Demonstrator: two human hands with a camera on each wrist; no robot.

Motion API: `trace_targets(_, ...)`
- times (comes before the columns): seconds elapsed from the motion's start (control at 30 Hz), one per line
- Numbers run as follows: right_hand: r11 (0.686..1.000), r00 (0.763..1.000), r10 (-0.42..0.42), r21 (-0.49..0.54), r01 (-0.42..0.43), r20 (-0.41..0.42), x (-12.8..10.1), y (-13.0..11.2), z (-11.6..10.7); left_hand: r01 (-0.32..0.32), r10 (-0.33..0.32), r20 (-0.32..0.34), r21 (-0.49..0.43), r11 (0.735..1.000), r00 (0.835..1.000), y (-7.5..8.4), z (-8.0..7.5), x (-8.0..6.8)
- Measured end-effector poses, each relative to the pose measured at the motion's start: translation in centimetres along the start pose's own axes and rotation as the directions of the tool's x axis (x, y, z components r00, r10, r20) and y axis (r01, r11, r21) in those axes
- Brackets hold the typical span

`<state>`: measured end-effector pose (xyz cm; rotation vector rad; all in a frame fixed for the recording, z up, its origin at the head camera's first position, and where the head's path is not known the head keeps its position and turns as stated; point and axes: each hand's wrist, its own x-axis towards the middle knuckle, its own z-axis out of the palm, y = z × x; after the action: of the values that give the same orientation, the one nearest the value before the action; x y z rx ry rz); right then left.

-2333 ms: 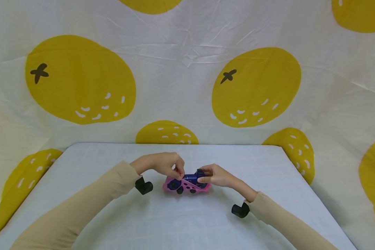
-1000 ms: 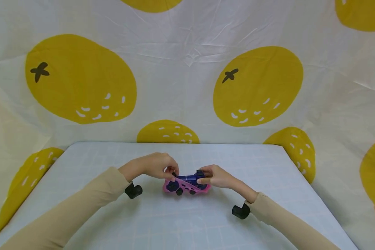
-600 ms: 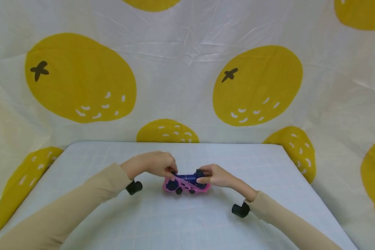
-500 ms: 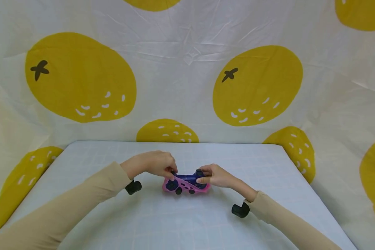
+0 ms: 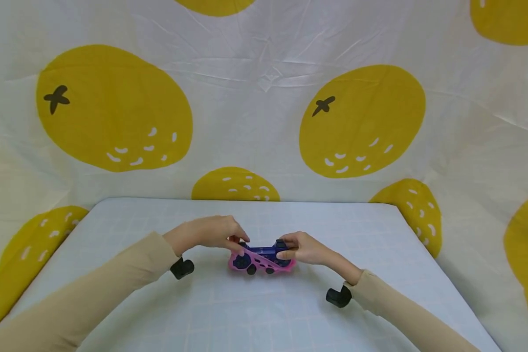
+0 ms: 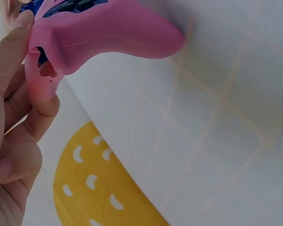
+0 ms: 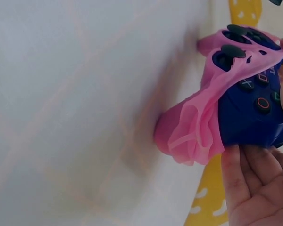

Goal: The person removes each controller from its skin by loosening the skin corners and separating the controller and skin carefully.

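A blue game controller (image 5: 264, 253) lies on the table, partly wrapped in a pink silicone cover (image 5: 241, 263). My left hand (image 5: 238, 242) pinches a stretched edge of the cover at the controller's upper left. In the left wrist view the fingers (image 6: 19, 89) curl round the pink cover (image 6: 104, 33). My right hand (image 5: 284, 249) grips the controller's right side. The right wrist view shows the blue controller (image 7: 254, 117) bare at that end, with the pink cover (image 7: 198, 127) bunched beside it and my palm (image 7: 254, 188) under it.
The table (image 5: 264, 313) has a pale cloth with a faint grid. A white backdrop with large yellow fruit prints (image 5: 361, 122) hangs behind and at both sides. Black wrist camera mounts (image 5: 182, 268) (image 5: 339, 297) sit under both beige sleeves.
My left hand and forearm have drawn a little to the left, pulling the pink cover's edge with them. The right hand and the controller have stayed in place.
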<state>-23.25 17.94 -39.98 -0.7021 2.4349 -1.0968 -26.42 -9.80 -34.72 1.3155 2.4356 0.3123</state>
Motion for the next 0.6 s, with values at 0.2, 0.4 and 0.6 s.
trace_targets(0.2,1.000,1.000,-0.019,0.019,0.019,0.010,-0.3,-0.1,0.1,-0.066,0.046,-0.089,-0.232,0.970,0.995,-1.2,1.2,-0.4)
trace_targets(0.4,0.999,1.000,-0.017,0.030,0.017,0.003,-0.3,0.2,0.2,-0.018,-0.008,-0.084,-0.304,0.953,0.996,-1.0,0.9,-0.5)
trace_targets(0.6,1.000,1.000,0.000,0.023,0.000,-0.026,-0.3,0.4,0.3,-0.013,-0.009,-0.084,-0.257,0.966,0.996,-1.1,1.7,-1.0)
